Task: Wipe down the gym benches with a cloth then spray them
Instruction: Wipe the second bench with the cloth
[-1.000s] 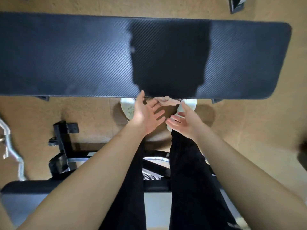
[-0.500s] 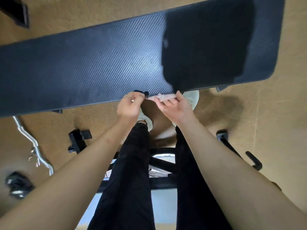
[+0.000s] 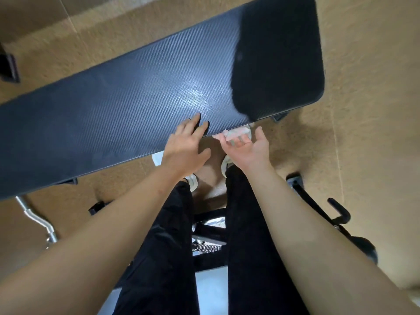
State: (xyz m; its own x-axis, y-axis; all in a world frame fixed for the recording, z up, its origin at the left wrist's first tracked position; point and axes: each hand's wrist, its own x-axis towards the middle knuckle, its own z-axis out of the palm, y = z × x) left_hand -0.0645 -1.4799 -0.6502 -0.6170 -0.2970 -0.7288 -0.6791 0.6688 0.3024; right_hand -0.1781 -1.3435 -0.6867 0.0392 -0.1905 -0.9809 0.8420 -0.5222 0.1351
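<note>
I see the bench (image 3: 136, 98) just above the hands, its long side running from the lower left of the frame to the upper right. The left hand (image 3: 185, 147) is nearer, flat and open, fingertips on the near edge. The right hand (image 3: 248, 150) waits palm up just beside that edge, fingers curled round the small pale cloth (image 3: 236, 134).

Bench (image 3: 113, 105) top open leftward; frame (image 3: 297, 185) seemingly crowds space underneath
</note>
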